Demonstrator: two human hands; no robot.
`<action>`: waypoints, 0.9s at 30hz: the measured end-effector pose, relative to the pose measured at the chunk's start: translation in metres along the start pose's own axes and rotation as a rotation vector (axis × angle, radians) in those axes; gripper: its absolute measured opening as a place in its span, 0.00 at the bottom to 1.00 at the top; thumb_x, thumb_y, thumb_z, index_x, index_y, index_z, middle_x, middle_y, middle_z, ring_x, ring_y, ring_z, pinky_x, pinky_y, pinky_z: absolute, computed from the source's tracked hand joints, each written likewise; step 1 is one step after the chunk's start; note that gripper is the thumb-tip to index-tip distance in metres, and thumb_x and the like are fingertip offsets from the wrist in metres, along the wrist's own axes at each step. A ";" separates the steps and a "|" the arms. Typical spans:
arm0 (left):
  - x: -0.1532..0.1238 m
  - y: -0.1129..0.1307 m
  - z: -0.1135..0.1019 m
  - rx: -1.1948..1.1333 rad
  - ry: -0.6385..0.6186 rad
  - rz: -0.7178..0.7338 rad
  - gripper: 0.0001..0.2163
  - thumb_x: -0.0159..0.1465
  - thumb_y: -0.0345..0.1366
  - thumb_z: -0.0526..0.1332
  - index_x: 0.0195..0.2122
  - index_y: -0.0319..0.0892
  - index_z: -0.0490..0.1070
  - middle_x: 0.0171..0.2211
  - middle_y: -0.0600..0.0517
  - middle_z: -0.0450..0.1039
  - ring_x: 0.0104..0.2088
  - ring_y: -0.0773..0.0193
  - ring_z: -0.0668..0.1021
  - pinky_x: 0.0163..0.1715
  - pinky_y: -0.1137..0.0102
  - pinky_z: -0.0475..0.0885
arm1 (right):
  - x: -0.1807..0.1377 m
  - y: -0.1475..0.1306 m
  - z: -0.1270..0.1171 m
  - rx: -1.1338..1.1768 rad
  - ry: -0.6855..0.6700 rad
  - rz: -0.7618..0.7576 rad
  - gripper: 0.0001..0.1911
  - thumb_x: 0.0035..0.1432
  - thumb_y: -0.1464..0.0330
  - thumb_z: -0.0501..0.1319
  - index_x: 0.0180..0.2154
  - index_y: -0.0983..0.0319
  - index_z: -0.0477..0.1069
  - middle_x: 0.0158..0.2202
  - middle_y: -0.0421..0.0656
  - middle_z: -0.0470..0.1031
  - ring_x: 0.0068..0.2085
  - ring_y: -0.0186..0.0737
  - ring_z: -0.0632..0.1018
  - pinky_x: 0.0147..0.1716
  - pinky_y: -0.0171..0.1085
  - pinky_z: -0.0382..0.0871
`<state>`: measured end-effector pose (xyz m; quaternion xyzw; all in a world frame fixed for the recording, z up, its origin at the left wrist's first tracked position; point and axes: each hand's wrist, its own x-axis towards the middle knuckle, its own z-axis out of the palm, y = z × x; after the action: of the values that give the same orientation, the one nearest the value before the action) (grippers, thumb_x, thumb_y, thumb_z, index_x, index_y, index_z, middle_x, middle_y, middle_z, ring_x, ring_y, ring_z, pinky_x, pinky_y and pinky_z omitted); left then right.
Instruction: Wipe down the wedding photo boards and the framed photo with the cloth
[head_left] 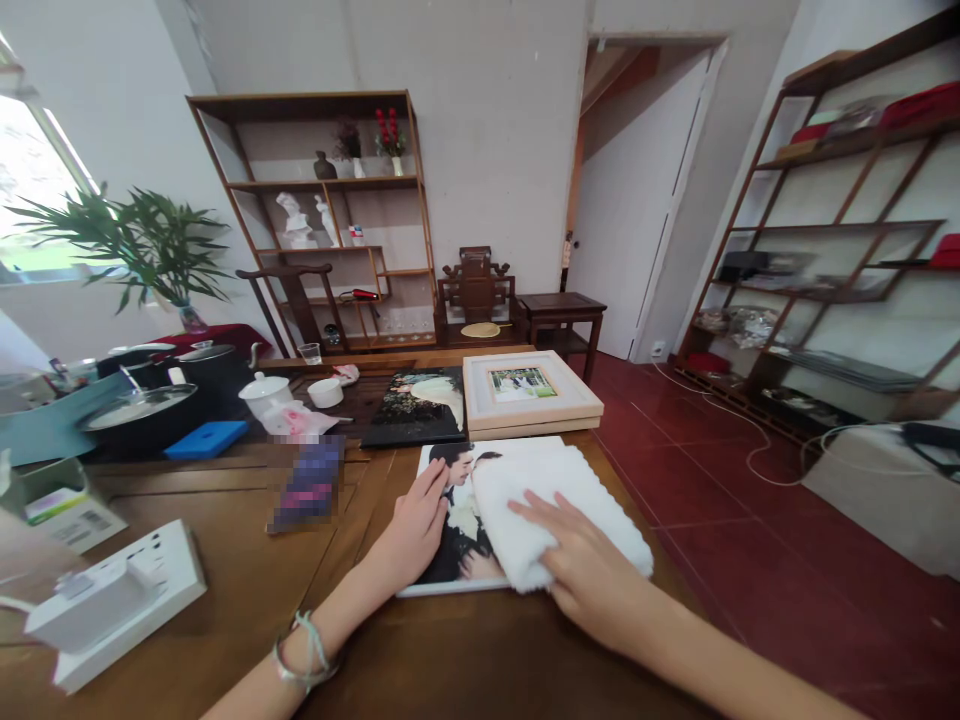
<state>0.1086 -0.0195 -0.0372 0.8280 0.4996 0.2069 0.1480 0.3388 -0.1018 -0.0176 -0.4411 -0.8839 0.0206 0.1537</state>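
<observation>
A large glossy photo print [465, 500] lies flat on the wooden table [420, 660] in front of me. My left hand [416, 530] rests flat on its left edge, fingers stretched out. My right hand [581, 565] lies palm down, fingers spread, on a folded white cloth [555, 495] that covers the right part of the print.
Behind the print lie a dark photo panel [420, 405] and a light framed photo [529, 392]. Left are a white power strip [120, 600], a blue pad [204, 438], a teapot [264, 395], cups and dark pots. Shelves stand at the back and right; red floor to the right.
</observation>
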 end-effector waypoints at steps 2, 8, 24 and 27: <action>0.000 -0.002 0.001 -0.007 0.017 0.018 0.21 0.65 0.33 0.43 0.59 0.36 0.54 0.62 0.39 0.50 0.62 0.55 0.55 0.57 0.53 0.55 | 0.020 0.015 -0.005 0.025 -0.002 0.061 0.18 0.44 0.81 0.53 0.35 0.63 0.75 0.59 0.47 0.59 0.60 0.50 0.57 0.58 0.52 0.48; 0.002 -0.008 0.003 -0.066 0.060 0.034 0.20 0.65 0.34 0.45 0.58 0.38 0.56 0.61 0.41 0.53 0.61 0.56 0.58 0.58 0.54 0.54 | 0.045 0.035 -0.001 -0.038 0.039 0.117 0.20 0.43 0.82 0.51 0.36 0.66 0.75 0.59 0.49 0.60 0.60 0.52 0.57 0.58 0.53 0.47; 0.004 -0.016 0.008 -0.092 0.141 0.088 0.19 0.65 0.32 0.44 0.56 0.42 0.59 0.59 0.45 0.58 0.60 0.60 0.60 0.58 0.57 0.55 | 0.017 0.002 -0.005 0.045 -0.041 0.051 0.19 0.43 0.81 0.52 0.35 0.64 0.76 0.59 0.48 0.59 0.61 0.50 0.56 0.58 0.52 0.48; 0.003 -0.015 0.006 -0.094 0.116 0.082 0.19 0.65 0.32 0.44 0.57 0.42 0.58 0.60 0.45 0.57 0.60 0.60 0.59 0.58 0.57 0.55 | 0.045 0.025 -0.007 0.035 -0.007 0.108 0.19 0.43 0.81 0.52 0.36 0.64 0.75 0.59 0.48 0.59 0.61 0.51 0.56 0.57 0.53 0.48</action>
<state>0.1015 -0.0097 -0.0490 0.8266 0.4629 0.2835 0.1489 0.3354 -0.0520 -0.0035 -0.4855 -0.8588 0.0458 0.1571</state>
